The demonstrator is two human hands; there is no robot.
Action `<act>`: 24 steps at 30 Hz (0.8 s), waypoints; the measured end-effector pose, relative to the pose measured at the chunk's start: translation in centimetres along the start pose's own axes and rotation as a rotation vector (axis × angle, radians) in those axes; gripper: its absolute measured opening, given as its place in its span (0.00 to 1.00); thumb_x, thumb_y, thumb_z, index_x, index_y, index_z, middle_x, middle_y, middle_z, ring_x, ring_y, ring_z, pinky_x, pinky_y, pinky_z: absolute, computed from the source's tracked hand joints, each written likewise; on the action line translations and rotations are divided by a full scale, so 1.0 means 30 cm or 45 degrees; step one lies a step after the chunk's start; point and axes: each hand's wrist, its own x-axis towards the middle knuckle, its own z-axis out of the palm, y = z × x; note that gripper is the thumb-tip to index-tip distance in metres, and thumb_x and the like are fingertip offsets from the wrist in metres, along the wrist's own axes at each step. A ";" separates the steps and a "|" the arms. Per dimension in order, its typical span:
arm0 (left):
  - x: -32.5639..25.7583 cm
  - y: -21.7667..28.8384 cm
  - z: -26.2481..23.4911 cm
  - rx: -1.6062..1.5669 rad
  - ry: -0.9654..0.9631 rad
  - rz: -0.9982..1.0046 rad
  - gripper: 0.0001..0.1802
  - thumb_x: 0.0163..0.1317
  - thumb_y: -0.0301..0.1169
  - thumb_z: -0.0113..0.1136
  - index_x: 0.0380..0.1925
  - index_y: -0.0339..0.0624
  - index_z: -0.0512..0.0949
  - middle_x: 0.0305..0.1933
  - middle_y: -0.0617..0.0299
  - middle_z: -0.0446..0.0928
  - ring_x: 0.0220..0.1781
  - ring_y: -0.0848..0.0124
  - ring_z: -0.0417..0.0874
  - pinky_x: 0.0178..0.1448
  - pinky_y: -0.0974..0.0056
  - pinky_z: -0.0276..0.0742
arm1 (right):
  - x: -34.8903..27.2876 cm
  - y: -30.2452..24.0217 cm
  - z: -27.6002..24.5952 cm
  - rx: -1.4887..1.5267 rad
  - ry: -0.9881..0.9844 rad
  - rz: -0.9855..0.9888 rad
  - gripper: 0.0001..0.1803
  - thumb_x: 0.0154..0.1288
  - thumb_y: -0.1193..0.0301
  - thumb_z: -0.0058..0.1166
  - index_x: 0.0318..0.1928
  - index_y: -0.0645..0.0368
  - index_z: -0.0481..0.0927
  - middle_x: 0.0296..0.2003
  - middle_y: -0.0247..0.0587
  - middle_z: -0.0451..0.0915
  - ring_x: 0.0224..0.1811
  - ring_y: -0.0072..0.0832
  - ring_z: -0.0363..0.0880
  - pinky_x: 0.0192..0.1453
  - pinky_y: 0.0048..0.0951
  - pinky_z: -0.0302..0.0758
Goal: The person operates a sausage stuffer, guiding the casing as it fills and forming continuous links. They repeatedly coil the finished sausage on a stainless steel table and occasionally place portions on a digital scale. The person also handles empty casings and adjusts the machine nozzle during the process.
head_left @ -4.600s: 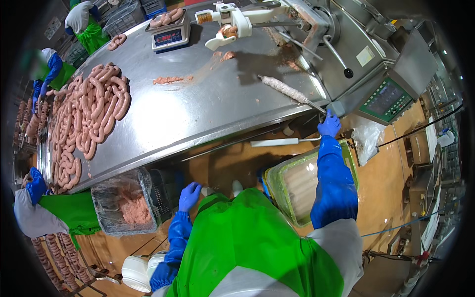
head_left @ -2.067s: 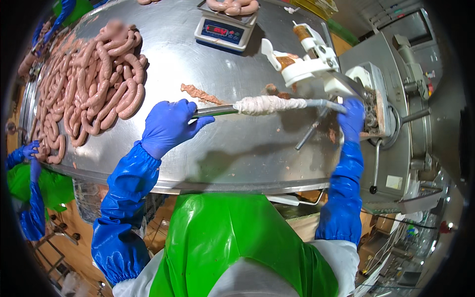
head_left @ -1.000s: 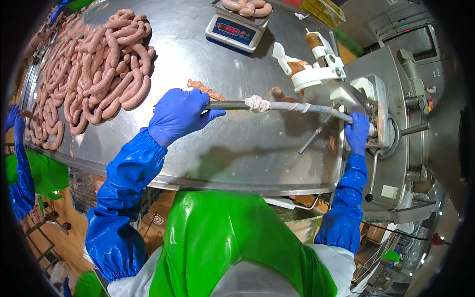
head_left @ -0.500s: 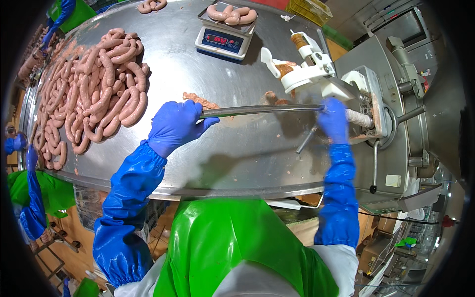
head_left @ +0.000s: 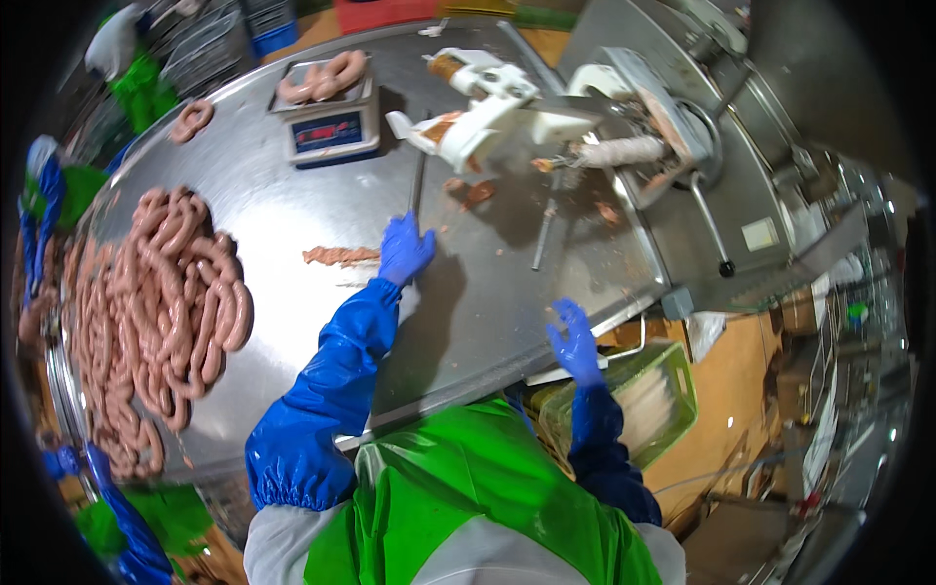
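Observation:
My left hand, in a blue glove, is closed at the near end of a long metal tube on the steel table. The tube points away from me, toward a white sausage-machine fitting smeared with meat. A strip of ground meat lies just left of that hand. My right hand, gloved in blue, holds nothing; its fingers are apart at the table's near edge. Ahead of it, a white ribbed casing sleeve sits on the machine's nozzle, and a short metal rod lies below.
A large heap of linked sausages covers the table's left side. A scale carries more sausages. A green crate stands below the table edge on the right. The machine's lever juts toward me. Co-workers stand at left.
My right hand has let go of the tube and come back to the table edge. The tube has swung from crosswise to pointing away. My view has turned right.

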 end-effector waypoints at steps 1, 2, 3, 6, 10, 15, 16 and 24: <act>0.085 0.143 -0.017 -0.059 0.256 0.298 0.31 0.64 0.45 0.56 0.59 0.33 0.69 0.32 0.46 0.78 0.30 0.57 0.80 0.41 0.54 0.76 | -0.066 -0.011 -0.005 0.117 0.001 0.176 0.20 0.62 0.72 0.59 0.55 0.59 0.76 0.53 0.51 0.75 0.52 0.40 0.77 0.59 0.35 0.72; 0.162 0.293 -0.048 -0.420 -0.026 0.329 0.30 0.65 0.43 0.56 0.61 0.35 0.67 0.32 0.48 0.78 0.27 0.62 0.78 0.37 0.58 0.75 | -0.126 -0.036 -0.015 0.240 0.000 0.342 0.20 0.62 0.73 0.58 0.55 0.58 0.76 0.52 0.49 0.76 0.50 0.38 0.78 0.57 0.35 0.74; 0.208 0.433 -0.056 -0.772 -0.326 0.337 0.29 0.66 0.41 0.56 0.62 0.37 0.66 0.32 0.51 0.79 0.24 0.67 0.75 0.32 0.63 0.73 | -0.184 -0.060 -0.032 0.365 -0.011 0.509 0.19 0.62 0.73 0.58 0.55 0.58 0.77 0.50 0.48 0.77 0.47 0.37 0.80 0.54 0.34 0.75; 0.277 0.722 -0.009 -1.548 -0.733 -0.261 0.24 0.69 0.42 0.53 0.59 0.39 0.69 0.33 0.57 0.81 0.21 0.76 0.70 0.26 0.71 0.66 | -0.239 -0.079 -0.081 0.256 0.068 0.567 0.17 0.63 0.73 0.58 0.53 0.57 0.79 0.46 0.45 0.80 0.42 0.34 0.82 0.49 0.32 0.78; 0.303 0.893 0.006 -1.920 -0.611 -0.536 0.20 0.70 0.45 0.51 0.46 0.37 0.74 0.32 0.57 0.81 0.18 0.77 0.71 0.21 0.71 0.63 | -0.285 -0.063 -0.133 0.251 0.192 0.597 0.13 0.64 0.73 0.57 0.49 0.57 0.82 0.43 0.46 0.82 0.43 0.35 0.83 0.49 0.32 0.78; 0.357 0.952 0.088 -2.052 -0.245 -0.708 0.21 0.71 0.46 0.49 0.38 0.36 0.74 0.27 0.55 0.81 0.14 0.76 0.71 0.18 0.69 0.64 | -0.278 -0.004 -0.153 0.287 0.145 0.495 0.10 0.65 0.73 0.56 0.46 0.58 0.83 0.41 0.46 0.83 0.44 0.37 0.83 0.48 0.33 0.78; 0.341 0.963 0.096 -2.041 -0.213 -0.745 0.18 0.71 0.42 0.48 0.35 0.35 0.74 0.26 0.54 0.81 0.13 0.74 0.71 0.18 0.69 0.65 | -0.279 0.001 -0.156 0.262 0.136 0.466 0.09 0.65 0.73 0.56 0.45 0.57 0.83 0.40 0.45 0.84 0.44 0.37 0.83 0.48 0.34 0.78; 0.237 0.784 -0.003 -1.690 0.147 -0.664 0.15 0.68 0.34 0.47 0.27 0.37 0.75 0.21 0.57 0.77 0.17 0.70 0.74 0.22 0.65 0.69 | -0.190 0.096 -0.182 0.390 -0.015 0.376 0.10 0.66 0.73 0.55 0.45 0.61 0.84 0.39 0.45 0.84 0.40 0.32 0.83 0.46 0.30 0.77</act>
